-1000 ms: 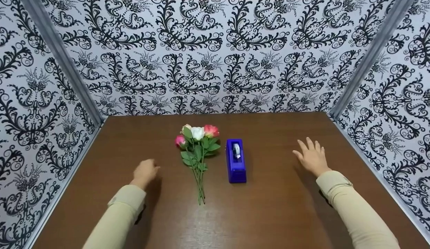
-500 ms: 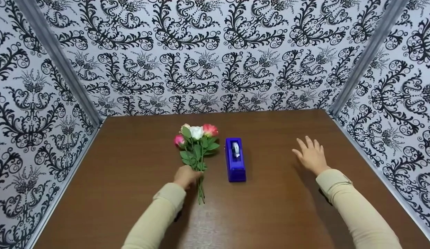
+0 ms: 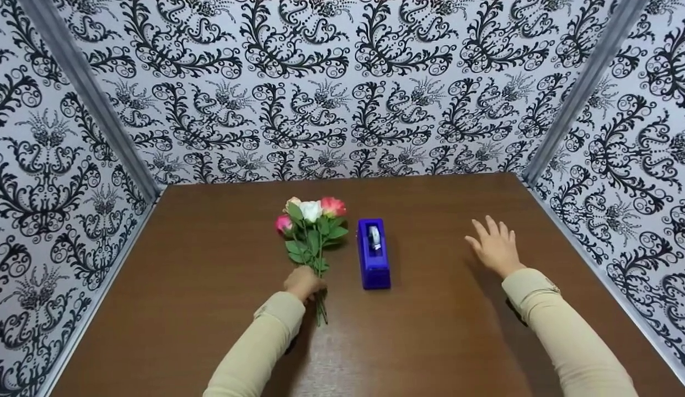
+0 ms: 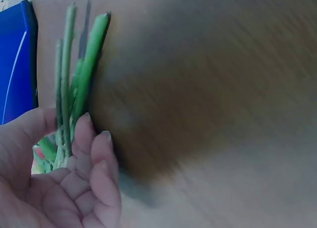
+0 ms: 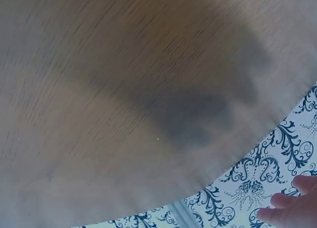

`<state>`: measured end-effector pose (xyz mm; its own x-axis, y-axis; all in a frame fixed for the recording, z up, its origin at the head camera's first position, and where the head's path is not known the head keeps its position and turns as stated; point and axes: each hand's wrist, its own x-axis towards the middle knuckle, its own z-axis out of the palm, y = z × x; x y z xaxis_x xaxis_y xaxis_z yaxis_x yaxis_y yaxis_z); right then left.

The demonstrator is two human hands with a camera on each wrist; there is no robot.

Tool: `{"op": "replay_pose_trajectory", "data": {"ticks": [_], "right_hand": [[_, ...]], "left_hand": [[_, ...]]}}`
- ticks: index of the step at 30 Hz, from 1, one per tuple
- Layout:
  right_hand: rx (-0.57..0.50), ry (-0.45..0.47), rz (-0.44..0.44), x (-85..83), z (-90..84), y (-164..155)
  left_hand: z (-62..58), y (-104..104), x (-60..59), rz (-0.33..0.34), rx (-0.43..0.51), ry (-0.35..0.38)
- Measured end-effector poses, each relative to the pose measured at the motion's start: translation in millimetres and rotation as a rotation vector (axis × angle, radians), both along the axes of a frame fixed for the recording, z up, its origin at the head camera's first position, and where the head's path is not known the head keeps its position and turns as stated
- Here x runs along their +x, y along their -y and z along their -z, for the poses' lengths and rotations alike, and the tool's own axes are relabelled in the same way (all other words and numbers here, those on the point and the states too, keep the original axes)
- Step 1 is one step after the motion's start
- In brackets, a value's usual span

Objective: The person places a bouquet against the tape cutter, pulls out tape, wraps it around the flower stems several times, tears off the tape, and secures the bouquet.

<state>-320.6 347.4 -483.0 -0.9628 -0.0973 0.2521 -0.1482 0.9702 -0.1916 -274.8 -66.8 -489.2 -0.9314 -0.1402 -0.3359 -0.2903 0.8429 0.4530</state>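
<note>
A small bunch of roses (image 3: 311, 211), pink, white, cream and coral, lies on the brown table with its blooms toward the back wall. My left hand (image 3: 304, 283) holds the green stems below the leaves. In the left wrist view, the stems (image 4: 66, 84) run between the thumb and curled fingers (image 4: 103, 188), their cut ends poking out beyond the hand. Just right of the bunch stands a blue tape dispenser (image 3: 374, 255) with a roll of clear tape. Far to the right, my right hand (image 3: 494, 251) is spread palm down with nothing in it.
The brown wooden table (image 3: 431, 336) reaches back to a wall with black-and-white scroll wallpaper (image 3: 342, 110). Patterned side walls rise along its left and right edges, with grey strips (image 3: 588, 88) in the corners.
My left hand has come in from the left to the bunch and closed round the stems. The flowers lie about where they were, and my right hand stays put.
</note>
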Motion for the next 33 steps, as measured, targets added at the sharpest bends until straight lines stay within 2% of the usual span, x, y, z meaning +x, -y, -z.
{"op": "replay_pose_trajectory", "data": {"ticks": [4, 6, 10, 14, 19, 23, 25, 27, 33], "right_hand": [[0.008, 0.021, 0.010, 1.5, 2.0, -2.9], [0.010, 0.036, 0.012, 3.0, 0.6, -4.4], [0.005, 0.050, 0.018, 4.6, -1.2, -9.0], [-0.001, 0.061, 0.035, 7.7, -1.8, -17.3], [-0.021, 0.086, 0.060, 11.8, -2.2, -26.9], [-0.021, 0.083, 0.067, 13.6, -4.4, -31.7], [-0.014, 0.076, 0.069, 14.1, -6.3, -34.0], [-0.009, 0.066, 0.072, 14.5, -8.7, -35.6], [-0.011, 0.029, 0.070, 13.9, -16.3, -41.7]], "left_hand": [[5.7, 2.2, 0.3, -0.035, 0.042, 0.000], [6.1, 5.1, 0.1, -0.049, 0.124, 0.019], [4.9, 16.3, 1.4, -0.035, 0.368, 0.079], [2.8, 24.8, 3.4, -0.025, 0.611, 0.104], [-8.3, 26.6, -0.3, -0.079, 0.781, 0.101], [-23.2, 26.5, -2.9, -0.117, 0.848, 0.011], [-31.5, 25.5, -3.8, -0.107, 0.838, -0.058], [-39.0, 23.9, -5.1, -0.062, 0.759, -0.140], [-57.3, 11.8, -4.2, 0.181, 0.449, -0.334]]}}
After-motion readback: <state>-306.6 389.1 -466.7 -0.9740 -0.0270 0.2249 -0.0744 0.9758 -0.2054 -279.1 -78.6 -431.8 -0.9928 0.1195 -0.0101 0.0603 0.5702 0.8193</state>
